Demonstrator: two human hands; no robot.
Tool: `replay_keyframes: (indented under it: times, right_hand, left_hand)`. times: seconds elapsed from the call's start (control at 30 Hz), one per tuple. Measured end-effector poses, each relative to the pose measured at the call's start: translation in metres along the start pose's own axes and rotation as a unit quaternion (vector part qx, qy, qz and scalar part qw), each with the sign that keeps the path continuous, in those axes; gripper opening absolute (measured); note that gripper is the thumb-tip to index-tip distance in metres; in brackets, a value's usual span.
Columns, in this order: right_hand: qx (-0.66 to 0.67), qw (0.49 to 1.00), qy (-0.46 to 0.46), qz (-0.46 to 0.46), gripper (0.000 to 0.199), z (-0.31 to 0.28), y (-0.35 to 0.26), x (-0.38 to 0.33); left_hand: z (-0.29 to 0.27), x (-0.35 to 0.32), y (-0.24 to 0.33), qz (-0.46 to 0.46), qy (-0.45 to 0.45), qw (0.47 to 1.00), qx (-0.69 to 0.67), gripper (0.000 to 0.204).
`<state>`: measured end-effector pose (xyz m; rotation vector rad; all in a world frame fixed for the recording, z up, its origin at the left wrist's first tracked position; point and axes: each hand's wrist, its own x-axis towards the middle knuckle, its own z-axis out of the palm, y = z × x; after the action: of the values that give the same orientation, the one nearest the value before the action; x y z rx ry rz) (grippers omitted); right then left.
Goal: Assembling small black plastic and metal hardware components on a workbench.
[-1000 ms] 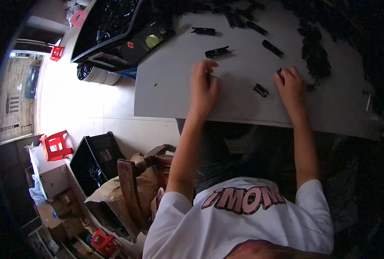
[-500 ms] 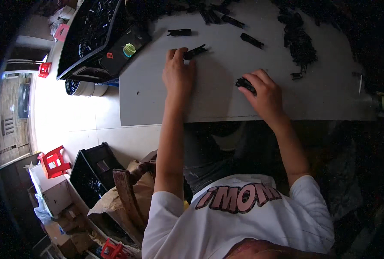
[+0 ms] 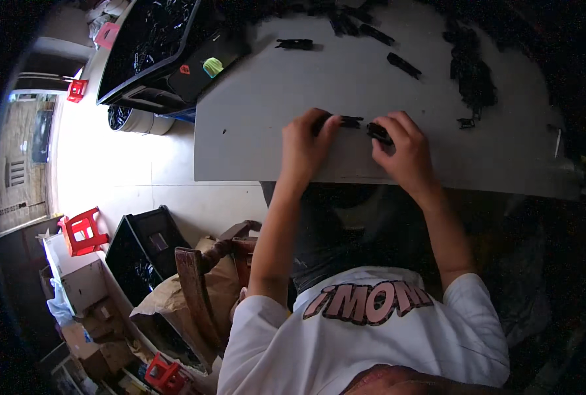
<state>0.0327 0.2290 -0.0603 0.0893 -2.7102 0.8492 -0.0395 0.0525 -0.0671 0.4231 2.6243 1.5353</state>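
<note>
My left hand (image 3: 308,141) is closed on a slim black plastic part (image 3: 351,122), whose forked end sticks out to the right between thumb and fingers. Facing it, my right hand (image 3: 405,146) grips a second, shorter black plastic piece (image 3: 379,133). The two pieces are close together with a small gap, above the near part of the grey table (image 3: 253,151). What exactly they are I cannot make out. Farther off on the table lie similar long black parts, one at the left (image 3: 295,44) and one at the right (image 3: 405,66).
A dark heap of black parts (image 3: 474,82) lies at the table's right. Left of the table stands a big black crate (image 3: 174,99) full of small black pieces, with a white bucket (image 3: 141,122) below. A wooden chair (image 3: 191,283) and red stool (image 3: 82,232) are at lower left.
My left hand has picked the forked black part off the table and brought it nearer and rightward, toward the piece in my right hand. The whole view has shifted slightly.
</note>
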Motion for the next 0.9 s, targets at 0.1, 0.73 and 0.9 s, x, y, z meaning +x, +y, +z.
replay_keyframes:
  times: [0.1, 0.73, 0.9]
  right_hand:
    - [0.019, 0.999, 0.013, -0.049, 0.031, 0.004, -0.013, 0.006]
    - [-0.036, 0.997, 0.028, -0.064, 0.034, 0.004, -0.023, 0.009]
    - [-0.045, 0.997, 0.008, -0.061, 0.038, 0.009, -0.020, 0.007]
  left_hand:
    - [0.005, -0.003, 0.001, 0.000, -0.024, 1.000, 0.004, 0.032]
    - [0.019, -0.007, 0.001, -0.009, 0.036, 0.999, 0.004, 0.031]
    - [0.025, -0.010, -0.004, 0.021, 0.041, 0.999, -0.002, 0.031]
